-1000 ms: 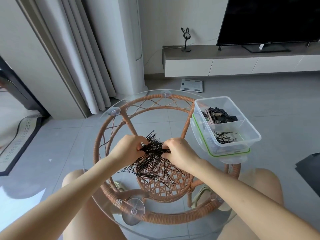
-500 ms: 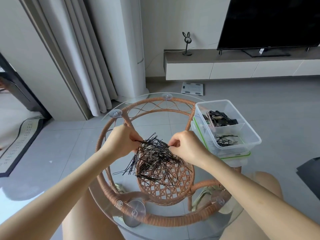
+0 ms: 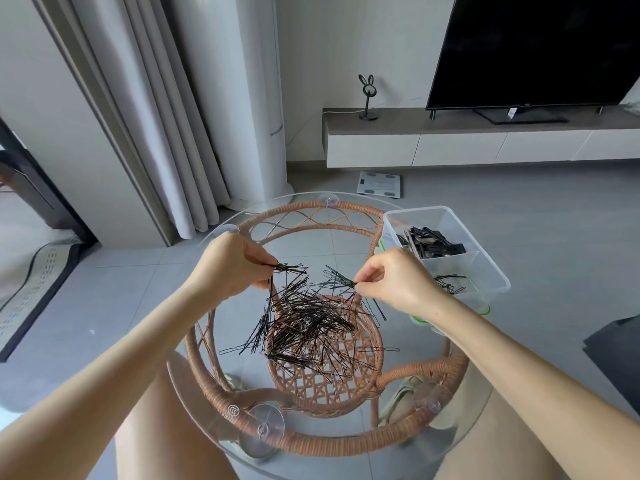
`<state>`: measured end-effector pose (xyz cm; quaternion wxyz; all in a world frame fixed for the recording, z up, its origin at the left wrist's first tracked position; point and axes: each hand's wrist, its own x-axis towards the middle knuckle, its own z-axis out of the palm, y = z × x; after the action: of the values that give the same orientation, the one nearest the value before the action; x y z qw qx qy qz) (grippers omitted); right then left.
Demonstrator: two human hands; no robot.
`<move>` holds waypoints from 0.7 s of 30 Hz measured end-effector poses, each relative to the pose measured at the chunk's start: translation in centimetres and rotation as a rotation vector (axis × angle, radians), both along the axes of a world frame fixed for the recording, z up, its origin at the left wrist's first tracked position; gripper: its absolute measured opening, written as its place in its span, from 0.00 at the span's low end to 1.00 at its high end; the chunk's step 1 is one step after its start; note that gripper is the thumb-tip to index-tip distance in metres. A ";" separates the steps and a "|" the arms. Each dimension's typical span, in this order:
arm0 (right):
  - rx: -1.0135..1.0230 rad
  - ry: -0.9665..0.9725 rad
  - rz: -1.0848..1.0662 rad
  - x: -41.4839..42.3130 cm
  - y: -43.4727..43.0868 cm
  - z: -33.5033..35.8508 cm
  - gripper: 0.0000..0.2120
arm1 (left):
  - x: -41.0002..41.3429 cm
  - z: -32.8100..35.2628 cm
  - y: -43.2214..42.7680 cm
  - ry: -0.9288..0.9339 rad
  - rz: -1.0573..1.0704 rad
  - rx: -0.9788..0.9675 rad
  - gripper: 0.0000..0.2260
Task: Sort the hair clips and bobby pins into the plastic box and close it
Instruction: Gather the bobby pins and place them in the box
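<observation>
A loose pile of black bobby pins (image 3: 308, 327) lies on the round glass table (image 3: 460, 441). My left hand (image 3: 232, 265) pinches a small bunch of pins above the pile's left side. My right hand (image 3: 398, 282) pinches another bunch above the right side. The clear plastic box (image 3: 491, 271) stands at the table's right edge, just beyond my right hand. Its far compartment holds black hair clips (image 3: 433, 242); the near compartment holds a few bobby pins (image 3: 450, 284). The box rests on its green-rimmed lid (image 3: 485, 310).
A rattan frame (image 3: 346, 206) shows under the glass top. My bare knees are below the table's near edge. A scale (image 3: 379, 183) lies on the floor beyond, with a TV stand (image 3: 450, 147) and curtains (image 3: 166, 116) behind.
Both hands were together on the pile; they have lifted and pulled apart, each carrying a small bunch of pins. The camera view has tilted slightly upward.
</observation>
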<state>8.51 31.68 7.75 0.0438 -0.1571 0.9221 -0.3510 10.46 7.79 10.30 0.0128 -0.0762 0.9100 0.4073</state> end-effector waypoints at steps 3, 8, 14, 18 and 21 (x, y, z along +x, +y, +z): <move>-0.033 -0.004 -0.015 0.0 0.4 0.5 0.04 | 0.3 0.3 0.1 -0.006 0.000 0.009 0.07; -0.096 -0.007 -0.021 -0.4 1.9 2.5 0.03 | 0.1 0.7 0.4 -0.023 0.015 0.046 0.08; -0.144 -0.055 -0.038 -1.3 5.7 5.0 0.06 | 0.1 1.2 1.3 -0.033 0.022 0.082 0.10; -0.098 -0.057 -0.048 -2.3 9.5 6.7 0.06 | -0.1 1.7 2.3 -0.031 0.010 0.088 0.09; -0.006 -0.081 -0.040 -3.3 12.2 7.4 0.06 | -0.4 1.9 3.1 -0.032 -0.008 0.113 0.10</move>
<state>5.20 43.91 15.19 0.0735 -0.1245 0.9215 -0.3605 10.10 10.93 12.24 0.0334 -0.0783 0.8854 0.4569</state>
